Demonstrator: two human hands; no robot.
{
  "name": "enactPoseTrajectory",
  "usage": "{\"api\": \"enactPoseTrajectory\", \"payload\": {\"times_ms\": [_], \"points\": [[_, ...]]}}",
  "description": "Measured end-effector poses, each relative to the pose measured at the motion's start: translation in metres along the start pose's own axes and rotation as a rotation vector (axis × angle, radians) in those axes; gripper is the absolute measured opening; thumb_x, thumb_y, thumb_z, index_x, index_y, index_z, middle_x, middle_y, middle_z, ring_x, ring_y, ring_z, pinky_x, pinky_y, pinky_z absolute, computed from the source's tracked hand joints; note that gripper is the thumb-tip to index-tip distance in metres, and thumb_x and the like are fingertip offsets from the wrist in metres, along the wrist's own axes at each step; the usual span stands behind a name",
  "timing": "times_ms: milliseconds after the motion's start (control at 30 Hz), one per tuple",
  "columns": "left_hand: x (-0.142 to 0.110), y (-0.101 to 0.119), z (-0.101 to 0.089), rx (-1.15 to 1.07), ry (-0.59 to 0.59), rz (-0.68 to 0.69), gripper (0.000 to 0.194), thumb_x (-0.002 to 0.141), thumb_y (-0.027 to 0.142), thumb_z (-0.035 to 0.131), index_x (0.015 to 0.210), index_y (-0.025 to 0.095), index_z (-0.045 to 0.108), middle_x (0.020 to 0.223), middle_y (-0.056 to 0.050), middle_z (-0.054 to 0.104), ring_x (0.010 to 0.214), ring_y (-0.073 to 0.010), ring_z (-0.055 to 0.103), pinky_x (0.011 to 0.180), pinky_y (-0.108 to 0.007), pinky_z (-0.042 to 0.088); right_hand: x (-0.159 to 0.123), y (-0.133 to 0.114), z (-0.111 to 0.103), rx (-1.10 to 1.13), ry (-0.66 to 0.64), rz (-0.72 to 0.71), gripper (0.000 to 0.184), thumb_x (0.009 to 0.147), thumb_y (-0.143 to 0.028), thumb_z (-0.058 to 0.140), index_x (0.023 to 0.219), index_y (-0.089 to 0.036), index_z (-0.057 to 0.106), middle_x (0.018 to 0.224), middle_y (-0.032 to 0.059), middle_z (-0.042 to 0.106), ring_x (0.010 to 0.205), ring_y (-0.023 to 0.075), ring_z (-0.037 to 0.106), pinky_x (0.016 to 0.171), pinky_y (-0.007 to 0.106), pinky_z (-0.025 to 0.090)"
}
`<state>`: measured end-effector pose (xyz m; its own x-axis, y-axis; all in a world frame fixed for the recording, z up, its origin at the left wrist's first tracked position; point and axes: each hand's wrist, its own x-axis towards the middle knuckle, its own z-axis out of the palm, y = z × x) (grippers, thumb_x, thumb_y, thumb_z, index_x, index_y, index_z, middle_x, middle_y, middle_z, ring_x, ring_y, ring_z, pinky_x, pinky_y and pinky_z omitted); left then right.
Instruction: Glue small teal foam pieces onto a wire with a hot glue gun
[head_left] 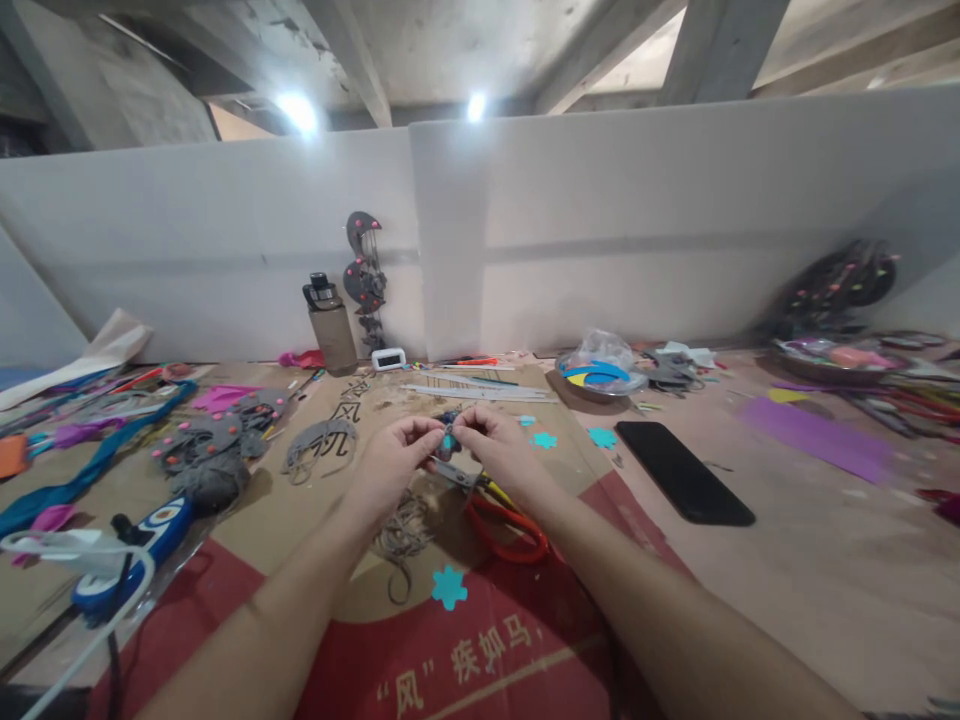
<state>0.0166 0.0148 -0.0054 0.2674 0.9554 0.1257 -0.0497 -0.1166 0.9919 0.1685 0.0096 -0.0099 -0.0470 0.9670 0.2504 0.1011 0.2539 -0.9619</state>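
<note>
My left hand (401, 450) and my right hand (491, 445) meet over a cardboard sheet (352, 585), fingertips pinched on a small dark piece with some turquoise on it (448, 432). Its exact kind is too small to make out. Just below my right hand lie scissors with red handles (517, 540), their blades pointing toward my fingers. A tangle of grey cord (405, 530) rests under my left hand. Nearer me is a turquoise flower cutout (449, 588), and a similar flower cutout (544, 440) lies to the right of my hands.
A black phone (684, 472) lies on the right. Toward the wall stand a bottle (332, 335), a small white clock (388, 359) and a bowl with plastic and coloured pieces (598, 375). Left are grey felt pieces with pink dots (217, 440) and a blue power strip (135, 565) with cables.
</note>
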Motion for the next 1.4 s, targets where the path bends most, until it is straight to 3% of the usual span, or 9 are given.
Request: {"api": "enactPoseTrajectory", "payload": {"times_ms": [133, 267, 433, 567, 700, 833, 933, 1100, 1400], "points": [[0.002, -0.003, -0.004, -0.034, 0.114, -0.046, 0.027, 0.067, 0.037, 0.07, 0.081, 0.014, 0.067, 0.074, -0.004, 0.064, 0.062, -0.0113, 0.054, 0.053, -0.021, 0.042, 0.001, 0.001, -0.001, 0.106, -0.071, 0.093, 0.023, 0.076, -0.039, 0.051, 0.078, -0.018, 0.062, 0.06, -0.0036, 0.048, 0.05, 0.0084, 0.036, 0.048, 0.022, 0.028], [0.002, -0.005, -0.001, -0.049, 0.133, -0.073, 0.025, 0.069, 0.035, 0.069, 0.082, 0.014, 0.066, 0.076, -0.004, 0.063, 0.063, -0.0104, 0.054, 0.053, -0.02, 0.041, 0.0, -0.001, -0.002, 0.1, -0.088, 0.077, 0.024, 0.076, -0.039, 0.055, 0.085, -0.018, 0.063, 0.069, -0.0019, 0.056, 0.056, 0.0092, 0.044, 0.054, 0.023, 0.034], [-0.004, -0.002, 0.006, -0.098, 0.123, -0.088, 0.026, 0.066, 0.031, 0.072, 0.086, 0.017, 0.062, 0.078, -0.001, 0.062, 0.067, -0.0103, 0.055, 0.056, -0.02, 0.041, 0.002, -0.001, -0.006, 0.015, -0.052, 0.018, 0.014, 0.072, -0.031, 0.06, 0.074, -0.017, 0.06, 0.07, -0.0007, 0.058, 0.068, 0.0125, 0.051, 0.063, 0.025, 0.039], [-0.004, 0.001, 0.005, -0.165, 0.182, -0.113, 0.026, 0.072, 0.039, 0.066, 0.081, 0.016, 0.06, 0.075, -0.002, 0.061, 0.068, -0.0107, 0.056, 0.056, -0.02, 0.04, 0.006, 0.004, -0.009, 0.099, 0.011, 0.113, 0.011, 0.068, -0.028, 0.059, 0.067, -0.018, 0.055, 0.059, -0.0047, 0.049, 0.054, 0.0086, 0.041, 0.052, 0.022, 0.032], [0.0, 0.002, -0.005, -0.302, 0.207, -0.123, 0.027, 0.07, 0.039, 0.067, 0.065, 0.014, 0.057, 0.06, 0.001, 0.056, 0.055, -0.0077, 0.05, 0.054, -0.019, 0.039, 0.009, 0.013, -0.008, 0.211, 0.039, 0.238, 0.015, 0.065, -0.03, 0.06, 0.064, -0.019, 0.05, 0.052, -0.0076, 0.04, 0.044, 0.006, 0.029, 0.044, 0.022, 0.02], [0.004, 0.003, -0.012, -0.371, 0.175, -0.196, 0.025, 0.072, 0.038, 0.065, 0.071, 0.013, 0.062, 0.068, -0.004, 0.063, 0.062, -0.0104, 0.057, 0.058, -0.02, 0.043, 0.008, 0.017, -0.004, 0.274, 0.048, 0.274, 0.02, 0.064, -0.035, 0.061, 0.066, -0.018, 0.05, 0.05, -0.0076, 0.037, 0.043, 0.0057, 0.026, 0.043, 0.021, 0.017], [0.006, 0.001, -0.013, -0.337, 0.188, -0.182, 0.024, 0.072, 0.034, 0.066, 0.078, 0.011, 0.065, 0.073, -0.006, 0.065, 0.065, -0.0111, 0.059, 0.059, -0.021, 0.043, 0.007, 0.018, -0.001, 0.222, 0.066, 0.252, 0.022, 0.064, -0.037, 0.062, 0.066, -0.018, 0.052, 0.05, -0.0064, 0.039, 0.045, 0.0066, 0.028, 0.042, 0.021, 0.02], [0.009, -0.003, -0.013, -0.29, 0.209, -0.104, 0.023, 0.068, 0.034, 0.07, 0.073, 0.012, 0.063, 0.067, -0.002, 0.062, 0.06, -0.0083, 0.055, 0.057, -0.019, 0.042, 0.006, 0.02, 0.002, 0.125, 0.044, 0.19, 0.018, 0.067, -0.035, 0.06, 0.066, -0.018, 0.054, 0.053, -0.0051, 0.045, 0.047, 0.0074, 0.033, 0.045, 0.021, 0.026], [0.009, 0.002, -0.013, -0.317, 0.166, -0.084, 0.025, 0.062, 0.029, 0.075, 0.077, 0.011, 0.066, 0.073, -0.005, 0.065, 0.062, -0.0088, 0.056, 0.061, -0.021, 0.045, -0.004, 0.027, 0.01, -0.33, -0.2, -0.004, 0.007, 0.07, -0.021, 0.058, 0.068, -0.019, 0.064, 0.065, -0.0001, 0.061, 0.063, 0.0138, 0.052, 0.059, 0.025, 0.037]]}}
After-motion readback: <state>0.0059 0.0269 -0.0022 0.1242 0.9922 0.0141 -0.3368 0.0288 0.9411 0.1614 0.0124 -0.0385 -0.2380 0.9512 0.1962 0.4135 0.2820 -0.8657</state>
